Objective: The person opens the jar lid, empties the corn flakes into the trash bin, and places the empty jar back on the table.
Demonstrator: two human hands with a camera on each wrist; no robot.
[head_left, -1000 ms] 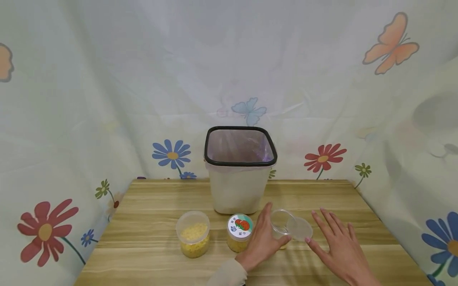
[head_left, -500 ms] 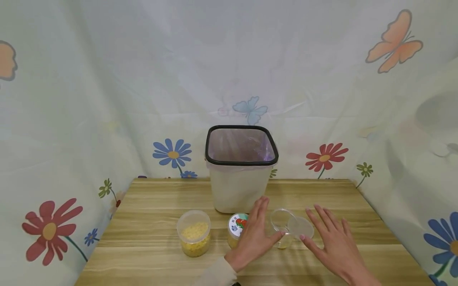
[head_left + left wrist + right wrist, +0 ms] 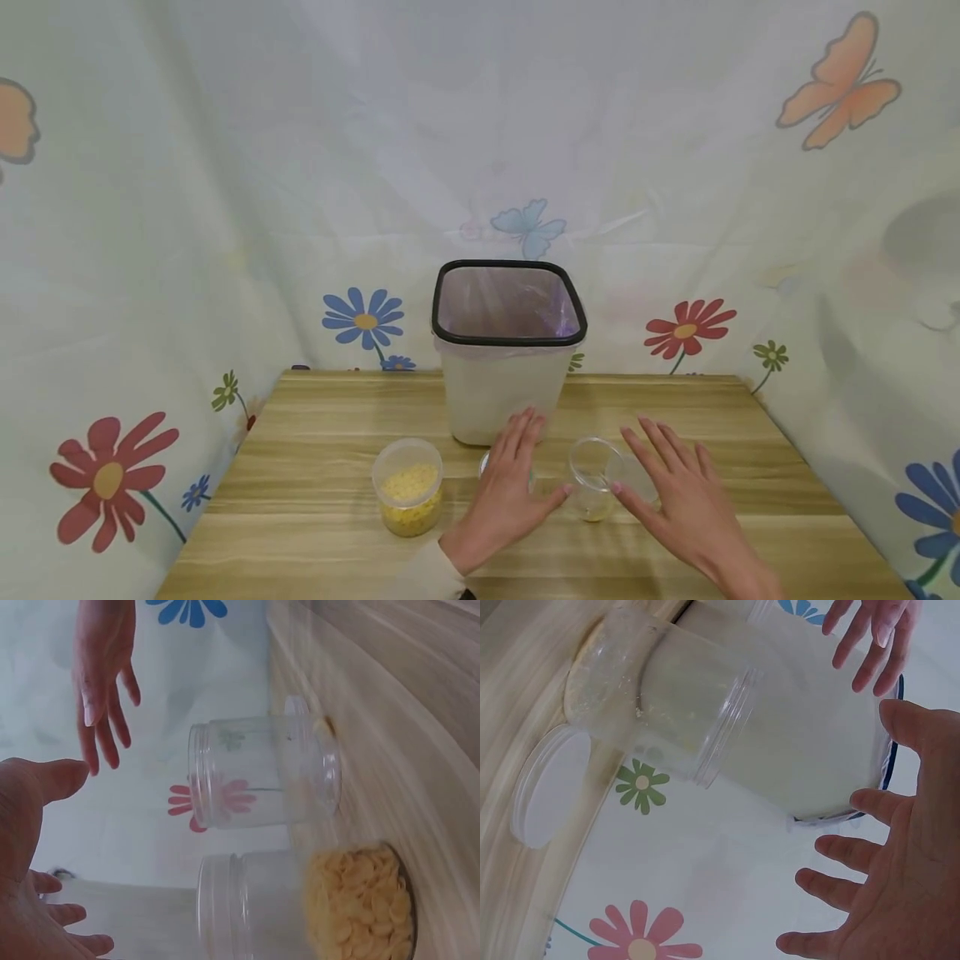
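Table: one wooden table [image 3: 315,533] fills the lower half of your head view, with flower-and-butterfly cloth hung on three sides.
Bin: one white bin [image 3: 504,367] with a black rim stands at twelve o'clock, at the back of the table; its liner looks bare from here.
Hands: two, both yours, both flat with fingers spread and holding nothing.
Left hand: your left hand [image 3: 508,500] hovers at about six o'clock, over the labelled jar, hiding most of it; whether it touches is unclear.
Right hand: your right hand [image 3: 678,504] hovers at about five o'clock, over the loose lid and just right of the empty jar.
Jars: three clear plastic jars in a row across the front of the table.
Full open jar: one jar of yellow flakes [image 3: 407,497] sits at seven o'clock, no lid on it.
Labelled jar: one labelled jar [image 3: 300,907] sits between the other two, yellow flakes in its bottom.
Empty jar: one empty jar [image 3: 592,479] stands upright between your hands, mouth open, only a yellow trace at its base.
Lid: one loose lid [image 3: 551,784] lies flat on the table just beside the empty jar.
Progress: one jar looks emptied and two hold flakes, so I judge about a third done.
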